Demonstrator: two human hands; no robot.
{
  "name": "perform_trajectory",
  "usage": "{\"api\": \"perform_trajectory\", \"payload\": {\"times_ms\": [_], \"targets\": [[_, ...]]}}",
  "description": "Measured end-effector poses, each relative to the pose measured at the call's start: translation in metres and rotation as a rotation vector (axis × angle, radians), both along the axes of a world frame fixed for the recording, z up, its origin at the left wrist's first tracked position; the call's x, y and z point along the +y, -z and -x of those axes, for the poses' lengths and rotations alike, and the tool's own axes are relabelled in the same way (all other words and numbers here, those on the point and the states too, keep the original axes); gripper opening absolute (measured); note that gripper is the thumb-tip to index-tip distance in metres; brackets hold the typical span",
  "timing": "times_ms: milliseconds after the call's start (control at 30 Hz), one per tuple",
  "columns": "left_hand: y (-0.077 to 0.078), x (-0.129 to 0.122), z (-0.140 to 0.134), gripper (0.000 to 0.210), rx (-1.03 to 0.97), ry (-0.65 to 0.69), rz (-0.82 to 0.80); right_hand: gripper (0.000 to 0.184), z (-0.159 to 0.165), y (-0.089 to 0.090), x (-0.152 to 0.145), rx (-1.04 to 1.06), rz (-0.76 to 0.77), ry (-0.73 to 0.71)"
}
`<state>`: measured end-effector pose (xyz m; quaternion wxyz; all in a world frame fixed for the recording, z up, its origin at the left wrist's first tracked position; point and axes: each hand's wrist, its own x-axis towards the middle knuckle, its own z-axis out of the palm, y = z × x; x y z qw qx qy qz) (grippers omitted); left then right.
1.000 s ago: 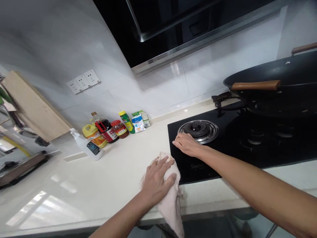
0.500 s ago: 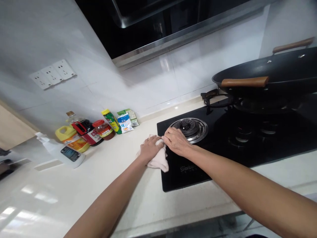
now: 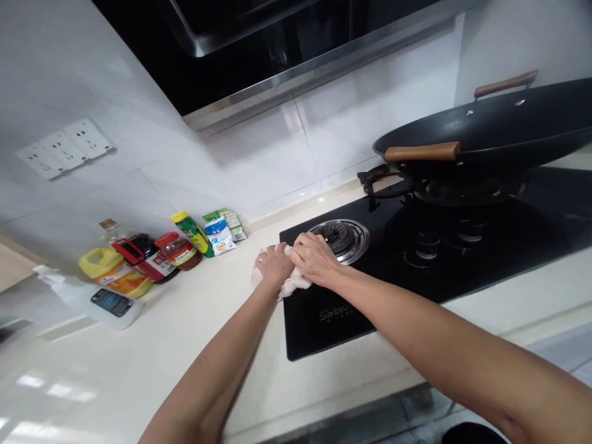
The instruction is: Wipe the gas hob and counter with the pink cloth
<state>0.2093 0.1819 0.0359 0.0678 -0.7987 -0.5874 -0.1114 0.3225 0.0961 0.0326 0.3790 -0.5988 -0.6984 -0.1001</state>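
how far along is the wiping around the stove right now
Done: hard to judge; the counter near the cooktop shows no obvious mess. In hand: left hand and right hand bunch a cloth at the cooktop edge beside the burner. Left: probably the remaining glass under the wok.

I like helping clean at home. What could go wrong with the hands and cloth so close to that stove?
The cloth is bunched under both hands, the left hand and the right hand, right beside the burner; it might snag there. The wok has a handle sticking out toward the arms, so a big swipe might bump it.
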Motion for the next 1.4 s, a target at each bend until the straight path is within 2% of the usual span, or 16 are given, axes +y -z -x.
{"api": "perform_trajectory", "payload": {"times_ms": [167, 333, 533, 700, 867, 967, 1067, 1200, 1400], "targets": [[0.005, -0.044, 0.016, 0.046, 0.017, 0.057, -0.07, 0.034, -0.004, 0.001, 0.001, 0.039, 0.005, 0.037], [0.008, -0.093, 0.039, 0.048, 0.028, 0.222, -0.075, 0.036, -0.005, 0.002, 0.0, 0.039, 0.049, 0.045], [0.001, -0.14, 0.069, 0.061, -0.076, 0.371, 0.148, 0.036, -0.005, 0.003, -0.003, 0.061, 0.082, 0.045], [-0.011, -0.152, 0.101, 0.079, -0.047, 0.485, 0.346, 0.036, -0.009, 0.001, -0.007, 0.093, 0.106, 0.055], [-0.024, -0.141, 0.111, 0.097, 0.083, 0.67, 0.431, 0.033, -0.006, 0.004, -0.004, 0.086, 0.113, 0.02], [-0.024, -0.125, 0.098, 0.084, 0.084, 0.69, 0.454, 0.033, -0.002, 0.006, -0.001, 0.064, 0.101, -0.008], [-0.017, -0.102, 0.075, 0.066, 0.061, 0.667, 0.374, 0.034, 0.0, 0.007, 0.0, 0.065, 0.072, -0.01], [-0.005, -0.062, 0.042, 0.064, 0.063, 0.602, 0.21, 0.032, 0.001, 0.006, 0.001, 0.06, 0.035, -0.004], [0.009, -0.001, 0.004, 0.051, 0.078, 0.433, 0.064, 0.029, -0.001, 0.001, -0.001, 0.029, 0.053, 0.022]]}}
